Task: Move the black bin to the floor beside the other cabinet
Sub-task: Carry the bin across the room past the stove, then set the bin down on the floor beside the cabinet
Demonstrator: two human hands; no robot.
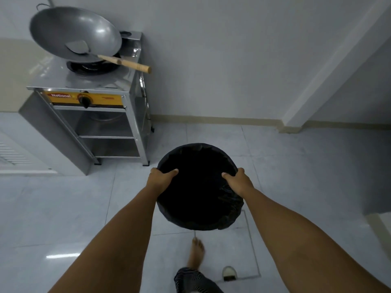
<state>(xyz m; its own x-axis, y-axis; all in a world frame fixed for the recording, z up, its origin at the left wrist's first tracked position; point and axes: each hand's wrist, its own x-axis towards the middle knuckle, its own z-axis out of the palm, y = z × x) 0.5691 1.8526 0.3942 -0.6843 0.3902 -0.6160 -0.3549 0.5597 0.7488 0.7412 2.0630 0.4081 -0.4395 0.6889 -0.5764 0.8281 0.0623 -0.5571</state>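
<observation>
The black bin [198, 187], round and lined with a black bag, hangs above the pale tiled floor in the middle of the head view. My left hand [161, 176] grips its left rim, thumb inside the opening. On the opposite rim my right hand [238, 179] holds it the same way. A metal stove cabinet [93, 121] stands to the upper left, about a bin's width away from the bin.
A large wok [74, 35] with a wooden-handled spatula [127, 63] sits on the stove, the handle jutting right. A white louvred cabinet [14, 153] is at far left. The wall [232, 60] lies ahead, a pillar [330, 77] at right. My bare foot [196, 252] is below the bin.
</observation>
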